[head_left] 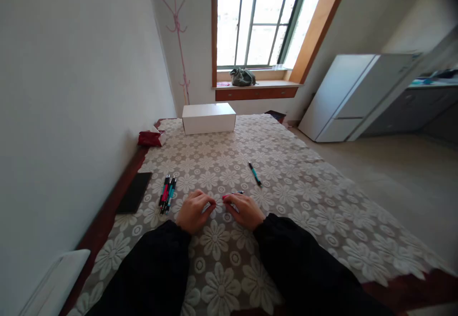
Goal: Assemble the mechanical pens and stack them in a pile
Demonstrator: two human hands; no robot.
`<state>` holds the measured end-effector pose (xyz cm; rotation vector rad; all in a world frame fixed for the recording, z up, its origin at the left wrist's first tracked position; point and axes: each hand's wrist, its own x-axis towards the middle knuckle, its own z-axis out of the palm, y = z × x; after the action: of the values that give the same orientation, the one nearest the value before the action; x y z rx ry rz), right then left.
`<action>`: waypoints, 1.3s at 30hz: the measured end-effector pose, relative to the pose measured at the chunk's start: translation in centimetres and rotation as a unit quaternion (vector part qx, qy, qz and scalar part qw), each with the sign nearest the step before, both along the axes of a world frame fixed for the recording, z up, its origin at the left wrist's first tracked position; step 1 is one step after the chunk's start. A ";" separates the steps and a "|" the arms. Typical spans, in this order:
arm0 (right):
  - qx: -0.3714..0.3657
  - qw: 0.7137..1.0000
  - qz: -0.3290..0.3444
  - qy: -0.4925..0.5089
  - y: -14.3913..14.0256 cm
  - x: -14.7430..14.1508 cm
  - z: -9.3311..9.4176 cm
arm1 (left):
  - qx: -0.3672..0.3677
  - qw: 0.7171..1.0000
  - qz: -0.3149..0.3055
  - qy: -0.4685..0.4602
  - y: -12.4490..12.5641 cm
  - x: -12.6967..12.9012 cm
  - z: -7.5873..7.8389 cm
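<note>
My left hand and my right hand rest side by side on the lace tablecloth, knuckles up, fingers curled inward toward each other. Between them I hold a pink pen: the right fingertips pinch its pink body, and a thin pale part runs from there across to the left fingertips. Both hands are closed on this pen; whether it is one piece or two separate parts is too small to tell. Both forearms are in black sleeves.

Just left of my left hand, a small bundle of pens lies on the cloth, with black, pink and teal barrels lying parallel and touching. Beyond my right hand, apart from it, a single teal pen lies at an angle, alone.

At the cloth's left edge, a flat black object lies on the bare wooden table edge, near the wall. At the far end of the table, a closed white box stands on the cloth. Left of it, at the corner, lies a red packet.

On the window sill beyond the table sits a grey-green bag.
</note>
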<state>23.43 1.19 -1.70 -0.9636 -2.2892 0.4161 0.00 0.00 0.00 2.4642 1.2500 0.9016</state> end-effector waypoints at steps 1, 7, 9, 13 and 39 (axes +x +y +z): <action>-0.001 1.000 0.002 0.002 0.0 0.0 0.1 | 0.003 1.000 0.000 -0.001 0.0 0.0 0.0; -0.006 0.999 0.037 0.022 -0.2 -0.1 0.3 | 0.006 1.000 -0.008 -0.013 0.0 0.0 0.0; -0.015 0.999 0.033 0.032 -0.2 -0.1 0.0 | 0.005 1.000 -0.011 -0.017 0.0 0.0 0.0; -0.018 1.000 0.001 0.020 0.0 0.0 -0.5 | 0.013 1.000 -0.019 -0.017 -0.1 0.0 0.2; -0.026 0.997 -0.064 0.028 -0.2 0.0 -0.1 | -0.010 0.992 0.119 0.026 0.2 -0.9 1.2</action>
<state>23.45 1.01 -1.84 -1.1040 -2.1616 0.4454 -0.87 0.17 1.22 2.3725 1.5890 0.8805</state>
